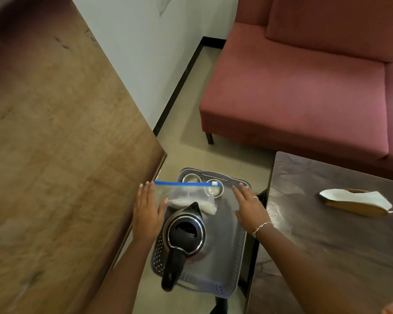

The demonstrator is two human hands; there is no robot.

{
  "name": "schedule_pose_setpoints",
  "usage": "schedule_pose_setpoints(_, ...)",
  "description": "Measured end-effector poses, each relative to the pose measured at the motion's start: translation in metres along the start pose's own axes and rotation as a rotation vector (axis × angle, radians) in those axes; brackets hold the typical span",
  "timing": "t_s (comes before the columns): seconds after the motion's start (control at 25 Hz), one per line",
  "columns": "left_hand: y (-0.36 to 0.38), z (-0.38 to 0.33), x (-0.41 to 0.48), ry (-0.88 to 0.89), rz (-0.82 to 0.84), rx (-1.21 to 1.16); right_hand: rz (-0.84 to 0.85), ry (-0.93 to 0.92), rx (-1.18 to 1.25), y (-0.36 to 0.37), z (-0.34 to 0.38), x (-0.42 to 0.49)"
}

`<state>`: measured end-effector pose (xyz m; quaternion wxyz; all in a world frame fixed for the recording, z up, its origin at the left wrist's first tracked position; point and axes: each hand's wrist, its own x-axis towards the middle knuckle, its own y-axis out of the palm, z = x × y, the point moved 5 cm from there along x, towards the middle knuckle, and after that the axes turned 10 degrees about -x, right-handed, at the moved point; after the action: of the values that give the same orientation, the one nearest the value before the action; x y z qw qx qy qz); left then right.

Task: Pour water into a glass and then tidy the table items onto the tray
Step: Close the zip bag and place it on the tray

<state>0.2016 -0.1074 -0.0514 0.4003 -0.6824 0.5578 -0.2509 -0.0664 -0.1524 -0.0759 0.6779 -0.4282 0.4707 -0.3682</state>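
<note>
Clearly, we see the grey perforated tray (227, 288) in the near middle of the scene, between two tables and over the beige floor (191, 143). We cannot tell if it rests on something beneath it.

On its near half stands a steel kettle (186, 232) with a black lid, its black handle pointing toward us. On the far half are two small steel bowls (191, 178), side by side. A clear zip bag (186, 193) with a blue closing strip lies partly over them, and some white material is inside it. The corner of the bag touches the kettle spout.

We see the left hand (145, 214) against the left side of the tray. Its fingers are straight and together, and the thumb reaches to the edge of the bag. The right hand (250, 207) lies on the right rim with the fingers stretched flat and curled around nothing. It wears a ring and a bracelet (261, 227).

To the left is a brown wooden table (55, 132). To the right is a dark table (327, 245), and on it lies a wooden tissue holder (354, 202) with white tissue. Far right stands a red sofa (304, 75), against a pale wall.
</note>
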Motion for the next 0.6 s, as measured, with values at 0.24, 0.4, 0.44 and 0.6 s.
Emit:
schedule_pose_setpoints(0.24,0.004,-0.09,-0.047,0.151,-0.039,0.18,-0.219,0.044,-0.183,-0.036,-0.036,-0.047)
schedule_pose_setpoints(0.4,0.034,-0.14,-0.09,0.165,0.016,0.201,-0.292,0.04,-0.169,-0.05,-0.071,-0.097)
schedule_pose_setpoints(0.44,0.043,-0.153,-0.105,0.172,0.027,0.209,-0.315,0.055,-0.173,-0.055,-0.082,-0.115)
schedule_pose_setpoints(0.6,0.079,-0.213,-0.162,0.26,0.069,0.265,-0.334,0.065,-0.15,-0.062,-0.128,-0.185)
